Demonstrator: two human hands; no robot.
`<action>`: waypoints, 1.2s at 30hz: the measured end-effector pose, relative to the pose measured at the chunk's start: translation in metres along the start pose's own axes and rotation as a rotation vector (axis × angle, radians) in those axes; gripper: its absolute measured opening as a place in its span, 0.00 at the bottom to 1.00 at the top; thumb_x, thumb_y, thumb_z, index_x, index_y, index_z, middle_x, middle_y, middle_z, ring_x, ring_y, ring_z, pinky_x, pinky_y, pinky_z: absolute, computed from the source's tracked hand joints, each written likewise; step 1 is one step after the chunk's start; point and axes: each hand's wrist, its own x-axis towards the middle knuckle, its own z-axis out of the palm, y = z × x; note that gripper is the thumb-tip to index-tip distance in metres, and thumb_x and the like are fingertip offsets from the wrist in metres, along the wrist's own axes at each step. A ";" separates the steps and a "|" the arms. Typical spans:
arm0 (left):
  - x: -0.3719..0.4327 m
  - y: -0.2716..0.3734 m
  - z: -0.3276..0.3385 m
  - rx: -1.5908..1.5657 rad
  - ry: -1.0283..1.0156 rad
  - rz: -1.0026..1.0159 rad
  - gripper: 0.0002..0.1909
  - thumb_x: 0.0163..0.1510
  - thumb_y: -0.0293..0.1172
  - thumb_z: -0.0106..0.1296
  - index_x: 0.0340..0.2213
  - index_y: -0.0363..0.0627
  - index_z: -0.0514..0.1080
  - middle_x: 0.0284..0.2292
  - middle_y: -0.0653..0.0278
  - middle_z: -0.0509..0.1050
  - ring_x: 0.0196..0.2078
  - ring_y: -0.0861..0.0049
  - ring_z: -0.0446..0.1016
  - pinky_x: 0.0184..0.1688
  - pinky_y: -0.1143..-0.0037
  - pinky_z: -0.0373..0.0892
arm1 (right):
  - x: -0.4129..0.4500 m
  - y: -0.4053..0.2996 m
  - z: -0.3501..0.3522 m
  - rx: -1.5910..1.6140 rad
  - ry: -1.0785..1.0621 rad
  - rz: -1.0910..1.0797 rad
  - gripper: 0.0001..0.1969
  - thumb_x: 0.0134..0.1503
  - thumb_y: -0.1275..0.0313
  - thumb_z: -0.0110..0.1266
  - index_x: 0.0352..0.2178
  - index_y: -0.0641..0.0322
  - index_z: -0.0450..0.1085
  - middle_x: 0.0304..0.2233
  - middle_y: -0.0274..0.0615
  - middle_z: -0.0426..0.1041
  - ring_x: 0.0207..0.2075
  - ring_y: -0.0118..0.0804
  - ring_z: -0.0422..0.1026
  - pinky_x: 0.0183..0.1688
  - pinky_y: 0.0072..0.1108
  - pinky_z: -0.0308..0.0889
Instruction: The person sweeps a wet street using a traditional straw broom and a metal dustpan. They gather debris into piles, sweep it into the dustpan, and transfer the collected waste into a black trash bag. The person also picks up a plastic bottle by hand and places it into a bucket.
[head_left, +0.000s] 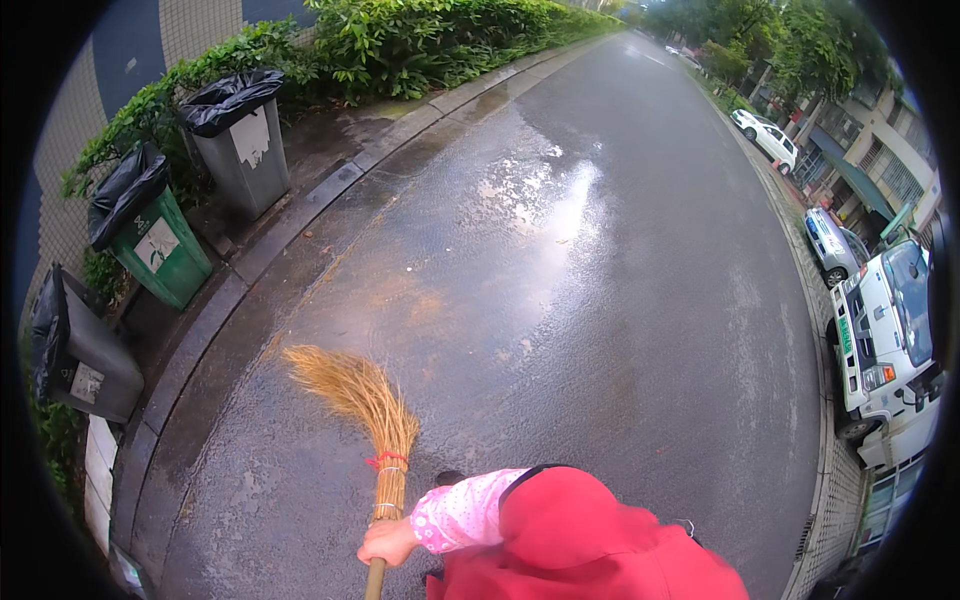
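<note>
My left hand (388, 541) is closed around the wooden handle of a straw broom (349, 390), just below its bound bristles. Red and pale ties wrap the bundle. The bristles fan out towards the upper left, over wet asphalt (420, 315); whether they touch it is unclear. A pink patterned sleeve and a red garment cover my arm and body at the bottom. Part of a dark shoe shows beside the sleeve. My right hand is out of view.
A stone curb (247, 262) curves along the left. Beyond it stand a green bin (169, 259), two grey bins (244, 161) with black liners, and a hedge (405, 45). Parked cars (765, 141) and a white truck (877, 322) line the right side.
</note>
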 end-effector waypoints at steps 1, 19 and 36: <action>-0.003 -0.012 0.009 -0.005 0.005 -0.030 0.11 0.51 0.24 0.39 0.19 0.54 0.55 0.10 0.77 0.51 0.13 0.87 0.51 0.22 0.79 0.54 | -0.029 0.010 -0.019 -0.024 0.032 0.053 0.05 0.38 0.70 0.52 0.21 0.54 0.65 0.18 0.42 0.68 0.25 0.49 0.69 0.28 0.37 0.61; -0.341 0.183 0.066 0.527 0.783 0.643 0.12 0.51 0.24 0.39 0.17 0.54 0.55 0.09 0.77 0.50 0.12 0.87 0.49 0.20 0.81 0.53 | -0.035 -0.178 0.048 -0.037 -0.273 -0.558 0.05 0.36 0.70 0.52 0.20 0.55 0.68 0.17 0.41 0.69 0.23 0.47 0.70 0.26 0.35 0.64; -0.329 0.106 0.133 0.528 0.806 0.568 0.13 0.51 0.24 0.38 0.16 0.54 0.54 0.09 0.77 0.49 0.11 0.87 0.48 0.18 0.82 0.51 | -0.326 0.015 -0.102 -0.076 -0.537 0.143 0.07 0.45 0.64 0.48 0.28 0.46 0.69 0.22 0.40 0.72 0.27 0.46 0.71 0.30 0.36 0.64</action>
